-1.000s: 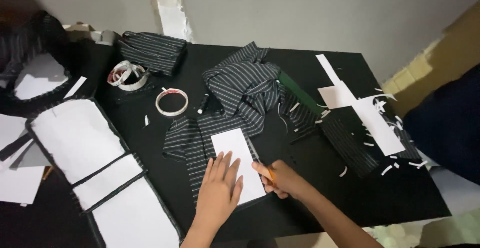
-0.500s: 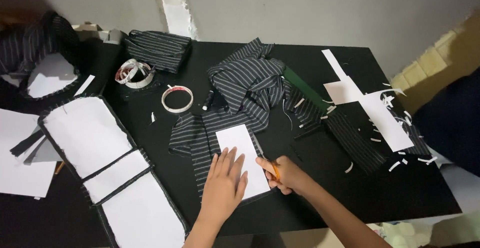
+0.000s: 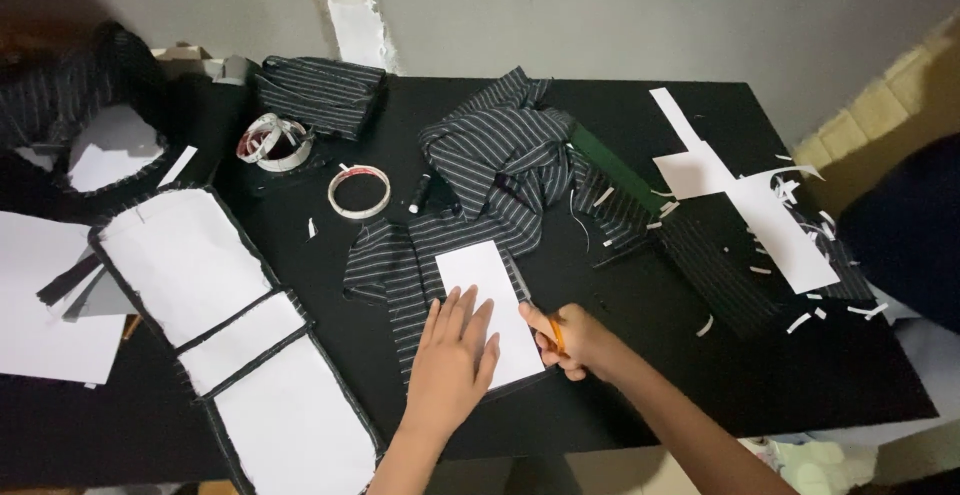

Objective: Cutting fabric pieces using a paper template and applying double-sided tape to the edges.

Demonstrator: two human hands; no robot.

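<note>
My left hand [image 3: 452, 360] lies flat, fingers spread, on a white paper rectangle [image 3: 487, 290] that rests on dark pinstriped fabric [image 3: 400, 270] on a black table [image 3: 620, 395]. Just right of the paper's edge, my right hand [image 3: 575, 340] grips an orange-handled tool [image 3: 556, 335], which looks like scissors; its blades are hidden beside the paper. More striped fabric [image 3: 500, 150] is bunched behind the paper.
A tape roll [image 3: 358, 192], a second tape ring [image 3: 273, 142], a small spool [image 3: 420, 193], a green strip [image 3: 615, 170], white paper offcuts [image 3: 745, 195] and scraps at right, fabric-edged white panels [image 3: 200, 285] at left, folded striped cloth [image 3: 320, 93] at the back.
The view has shifted slightly. Both hands stay on the paper and fabric, the right hand edging along the paper's right side.
</note>
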